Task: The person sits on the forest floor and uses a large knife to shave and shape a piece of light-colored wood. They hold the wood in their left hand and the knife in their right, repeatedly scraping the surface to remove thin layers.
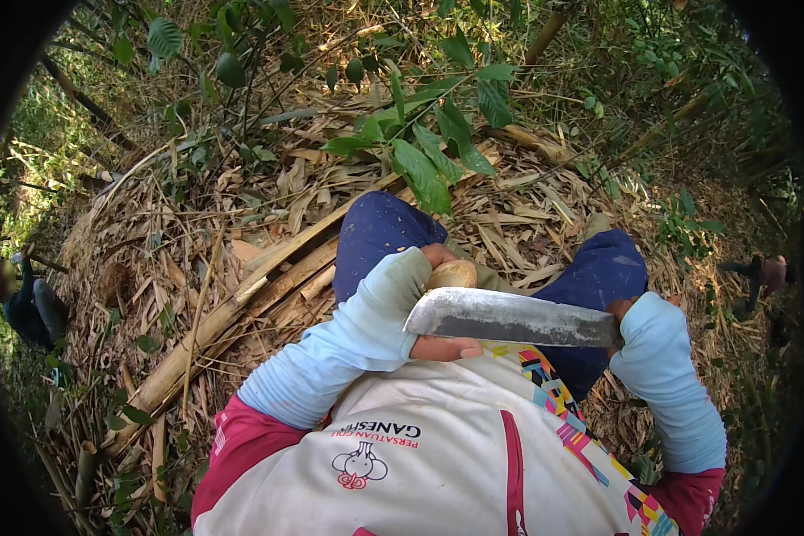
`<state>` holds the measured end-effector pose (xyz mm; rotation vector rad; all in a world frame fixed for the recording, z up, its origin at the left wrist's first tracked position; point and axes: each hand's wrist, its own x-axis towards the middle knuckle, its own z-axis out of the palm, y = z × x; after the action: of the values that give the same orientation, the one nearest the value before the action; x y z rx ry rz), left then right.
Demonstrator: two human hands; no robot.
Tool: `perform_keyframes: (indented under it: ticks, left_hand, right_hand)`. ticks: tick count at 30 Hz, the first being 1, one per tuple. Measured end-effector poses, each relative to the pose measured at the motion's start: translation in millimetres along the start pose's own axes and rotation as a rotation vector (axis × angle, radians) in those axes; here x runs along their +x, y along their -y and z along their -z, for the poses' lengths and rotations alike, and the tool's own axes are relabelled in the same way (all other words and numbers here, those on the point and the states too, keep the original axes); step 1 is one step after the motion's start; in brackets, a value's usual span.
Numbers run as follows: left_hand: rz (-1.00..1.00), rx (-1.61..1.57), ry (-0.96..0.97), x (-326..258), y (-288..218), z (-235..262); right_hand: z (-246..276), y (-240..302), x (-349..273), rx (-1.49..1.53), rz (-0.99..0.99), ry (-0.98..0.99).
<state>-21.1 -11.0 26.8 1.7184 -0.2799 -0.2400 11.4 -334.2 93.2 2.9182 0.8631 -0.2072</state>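
Note:
My right hand (623,309) is closed around the handle end of a machete (518,319), mostly hidden by the fingers and the sleeve. Its broad grey blade, dark along the lower part and paler along the upper, lies level across my lap and points left. Behind the blade tip, my left hand (439,347) grips a rounded tan piece (453,273) that looks like wood or bamboo. The thumb shows below the blade and some fingers above it; the blade covers the rest. Whether the blade touches the piece, I cannot tell.
Long split bamboo poles (210,335) lie slanting on dry leaf litter (527,210) at my left. A leafy green branch (424,170) hangs ahead of my knees. One person (31,304) crouches at the far left; another dark figure (764,272) is at the far right.

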Motion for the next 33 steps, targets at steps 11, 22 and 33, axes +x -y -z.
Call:
perform_keyframes:
  ticks: [11, 22, 33]
  left_hand:
    - [-0.129, 0.091, 0.016, 1.2, 6.9, 2.1]
    - [-0.175, 0.105, -0.041, 1.7, 5.7, -5.7]
    - [-0.101, -0.227, -0.011, -1.6, 9.0, -26.3]
  right_hand:
    - [6.1, 1.2, 0.9, 0.044, -0.049, 0.136]
    - [7.8, -5.0, -0.8, -0.01, -0.02, 0.08]
    - [14.4, -12.4, -2.4, 0.065, 0.023, -0.031]
